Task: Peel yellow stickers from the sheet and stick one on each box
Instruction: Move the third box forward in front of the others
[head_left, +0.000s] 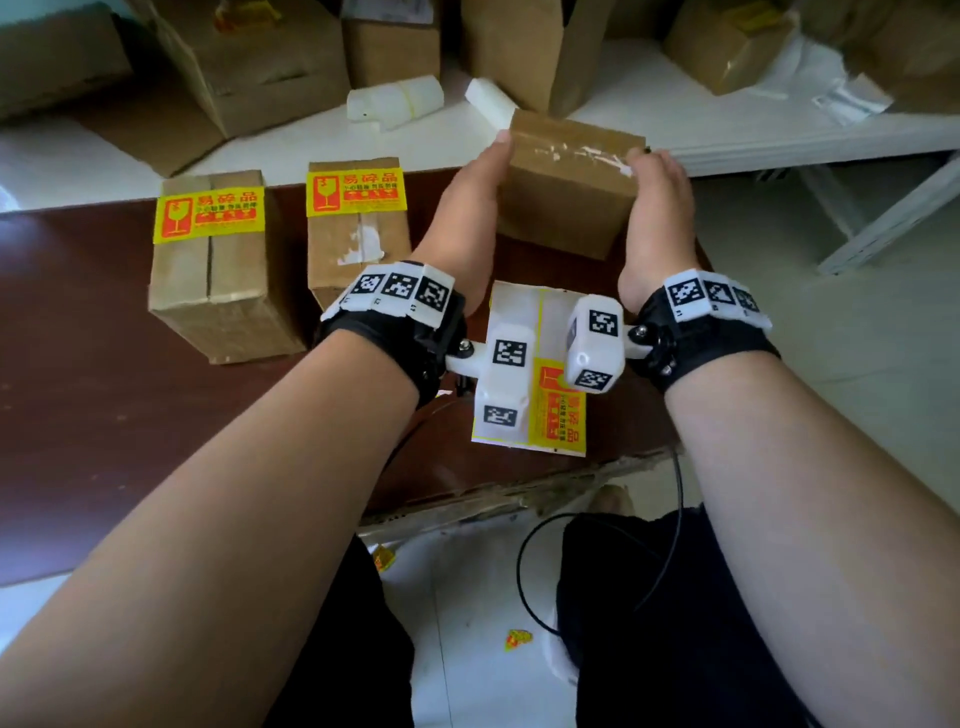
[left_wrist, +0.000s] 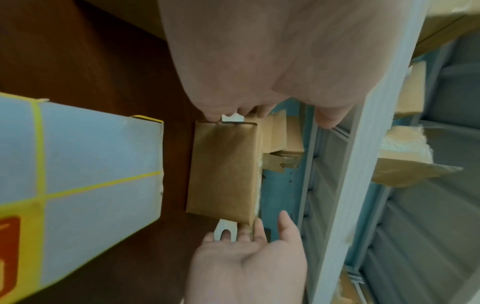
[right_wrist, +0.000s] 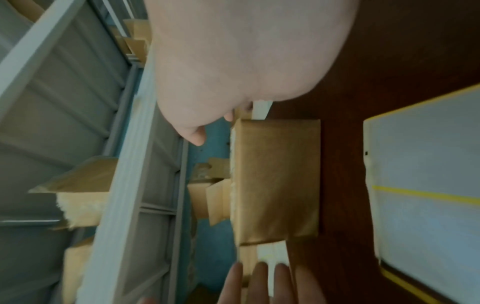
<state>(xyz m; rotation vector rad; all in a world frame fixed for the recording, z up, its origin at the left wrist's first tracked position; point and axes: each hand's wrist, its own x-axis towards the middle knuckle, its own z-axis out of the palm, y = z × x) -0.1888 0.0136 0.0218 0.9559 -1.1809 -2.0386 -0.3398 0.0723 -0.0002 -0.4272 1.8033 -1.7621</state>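
We are holding a plain cardboard box (head_left: 569, 182) between our two hands, the left hand (head_left: 467, 197) flat against its left side and the right hand (head_left: 657, 200) flat against its right, fingers straight and pressing rather than curled round it. It is sitting at the far edge of the brown table (head_left: 104, 405), beyond the sticker sheet (head_left: 540, 374), which is lying near us with one yellow sticker (head_left: 563, 415) showing on it. Two boxes to the left, the far-left box (head_left: 215, 270) and the middle box (head_left: 358, 228), are already wearing their yellow labels. We judge we are bringing this third box into place: we should be keeping even pressure on both sides, setting it square with its broad taped face up, beside the sheet.
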